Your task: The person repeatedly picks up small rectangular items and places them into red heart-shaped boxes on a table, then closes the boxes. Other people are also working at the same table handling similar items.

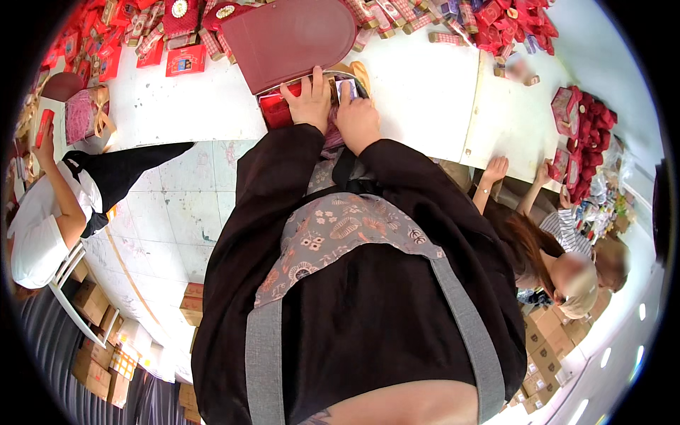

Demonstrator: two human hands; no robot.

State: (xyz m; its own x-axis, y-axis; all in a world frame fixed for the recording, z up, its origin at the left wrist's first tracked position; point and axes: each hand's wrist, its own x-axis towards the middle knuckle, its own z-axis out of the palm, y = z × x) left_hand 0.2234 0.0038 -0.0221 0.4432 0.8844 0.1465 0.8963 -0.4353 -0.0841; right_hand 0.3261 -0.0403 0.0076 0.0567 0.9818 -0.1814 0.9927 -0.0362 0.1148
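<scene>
A gift box with a dark red lid (292, 42) swung up at its far side lies on the white table in front of me. Inside it are a red packet (276, 109), a small white and purple box (346, 90) and pink shredded filling (333, 137). My left hand (309, 103) rests with spread fingers over the red packet at the box's left part. My right hand (357, 118) has its index finger extended onto the white and purple box, the other fingers curled. A gold ribbon (361, 77) shows at the box's right rim. Whether either hand grips anything is unclear.
Red packets (185, 61) and small patterned boxes (414, 24) are heaped along the table's far side. Another open gift box (85, 114) stands left, near a person in a white shirt (42, 228). Co-workers' hands (495, 169) are at the table's right edge, near dark red boxes (566, 111).
</scene>
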